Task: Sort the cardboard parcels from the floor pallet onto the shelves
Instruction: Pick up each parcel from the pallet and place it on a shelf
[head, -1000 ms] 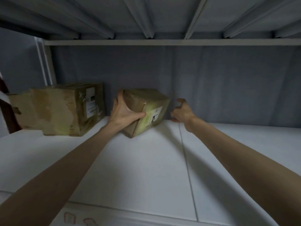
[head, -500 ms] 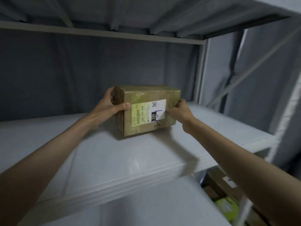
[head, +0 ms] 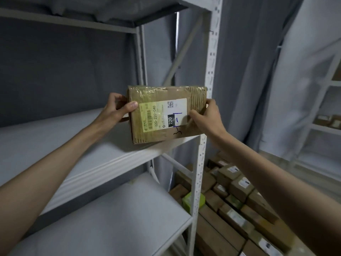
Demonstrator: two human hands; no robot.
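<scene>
— Parcel [head: 167, 115] where?

— Held in both hands at the right end of the white shelf [head: 77, 157], label side toward the camera. Bottom edge right at the shelf's front lip; touching or just above, impossible to tell.

— Left hand [head: 115, 108]?

— Clamped on the parcel's left end, thumb across the front face beside the label [head: 164, 115], fingers curled round the back.

— Right hand [head: 207, 117]?

— Gripping the right end, thumb pressed on the front at the label's edge, fingers wrapped over the side.

— Markings?

— White and yellowish sticker reading 220-220-C40, black patch with 220, small square code, blue and black pen marks below. Clear tape shining along the top.

— Around it?

— Perforated white upright [head: 208, 74] just behind the parcel's right corner. Another white shelf board [head: 110, 222] lower down. Grey curtain [head: 245, 71] behind. Down on the floor to the right, heap of cardboard parcels [head: 238, 198], one green box [head: 192, 201] among them. Second white rack [head: 324, 111] at the far right, blurred.
</scene>
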